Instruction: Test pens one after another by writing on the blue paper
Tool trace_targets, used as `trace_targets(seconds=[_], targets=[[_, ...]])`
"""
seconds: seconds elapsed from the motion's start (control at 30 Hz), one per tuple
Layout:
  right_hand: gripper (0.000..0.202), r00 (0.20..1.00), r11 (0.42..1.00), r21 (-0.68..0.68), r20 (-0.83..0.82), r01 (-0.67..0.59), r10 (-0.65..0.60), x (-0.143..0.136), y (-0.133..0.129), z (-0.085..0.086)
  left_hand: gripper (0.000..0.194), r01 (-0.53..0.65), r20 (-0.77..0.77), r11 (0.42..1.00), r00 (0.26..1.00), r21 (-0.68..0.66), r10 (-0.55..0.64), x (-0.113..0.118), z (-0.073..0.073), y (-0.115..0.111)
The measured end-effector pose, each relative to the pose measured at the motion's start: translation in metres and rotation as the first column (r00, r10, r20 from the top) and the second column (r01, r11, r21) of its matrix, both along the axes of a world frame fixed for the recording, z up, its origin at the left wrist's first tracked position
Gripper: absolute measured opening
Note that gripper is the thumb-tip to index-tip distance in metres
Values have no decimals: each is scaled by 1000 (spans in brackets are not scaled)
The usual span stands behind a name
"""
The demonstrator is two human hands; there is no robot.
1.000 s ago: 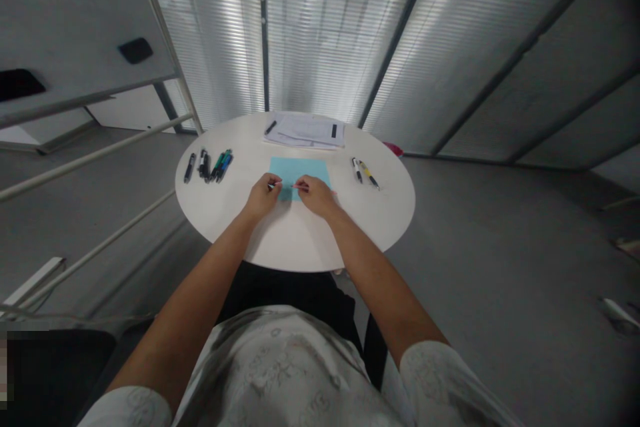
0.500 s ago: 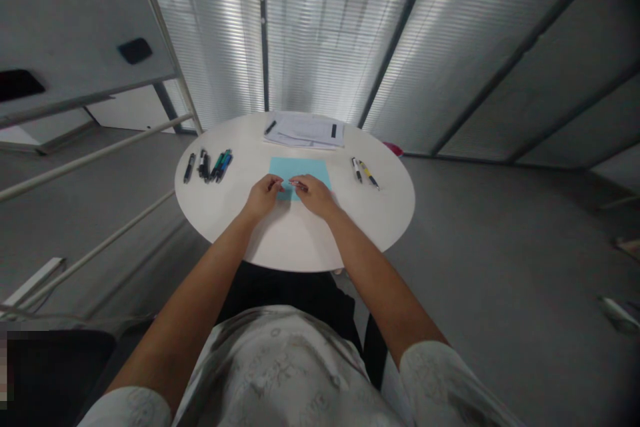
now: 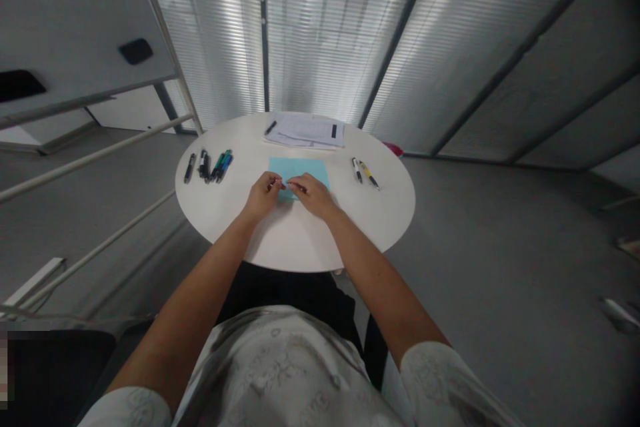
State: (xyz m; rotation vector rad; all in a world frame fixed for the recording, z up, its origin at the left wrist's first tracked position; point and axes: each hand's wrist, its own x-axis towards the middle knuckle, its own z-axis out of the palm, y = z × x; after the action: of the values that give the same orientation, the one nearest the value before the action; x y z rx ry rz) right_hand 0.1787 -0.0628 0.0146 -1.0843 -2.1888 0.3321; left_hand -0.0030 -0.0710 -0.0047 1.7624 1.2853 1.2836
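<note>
Both of my hands meet over a light blue sheet [image 3: 299, 167] on the white round table [image 3: 295, 240]. My left hand [image 3: 263, 195] is closed in a pinch around a small, slim dark piece that looks like part of a pen. Its tip points toward the other hand. My right hand [image 3: 313, 193] is also pinched shut, its fingertips almost touching the left ones. What sits between the right fingers is mostly hidden and too small to make out.
Several pens [image 3: 220, 165] lie at the table's left, with a black pen [image 3: 190, 168] beside them. To the right rest a white-and-black pen [image 3: 357, 170] and a yellow-and-black pen [image 3: 369, 175]. Papers [image 3: 307, 130] with a dark pen [image 3: 271, 127] are at the back.
My fingertips have come closer together, the right hand's shifting slightly left. The pale-tipped piece that showed at the right fingers is now hidden. The blue sheet has slid slightly left.
</note>
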Motion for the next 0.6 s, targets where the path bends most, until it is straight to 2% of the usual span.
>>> trace_targets(seconds=[0.1,0.27,0.5,0.6], targets=[[28,1000,1000,13,22,3,-4,-1,-2,0,22,-63,-28,996,997,58,65,1,5,-3],[28,1000,999,35,24,2,-3,-1,-4,1,27,-36,2,997,999,74,36,1,8,-6],[29,1000,999,45,14,-9,9,-1,-2,1,28,-4,161,1000,987,6,3,3,2,-2],[29,1000,999,48,8,-11,11,-1,-1,-1,27,12,157,1000,988,1,-12,3,1,-1]])
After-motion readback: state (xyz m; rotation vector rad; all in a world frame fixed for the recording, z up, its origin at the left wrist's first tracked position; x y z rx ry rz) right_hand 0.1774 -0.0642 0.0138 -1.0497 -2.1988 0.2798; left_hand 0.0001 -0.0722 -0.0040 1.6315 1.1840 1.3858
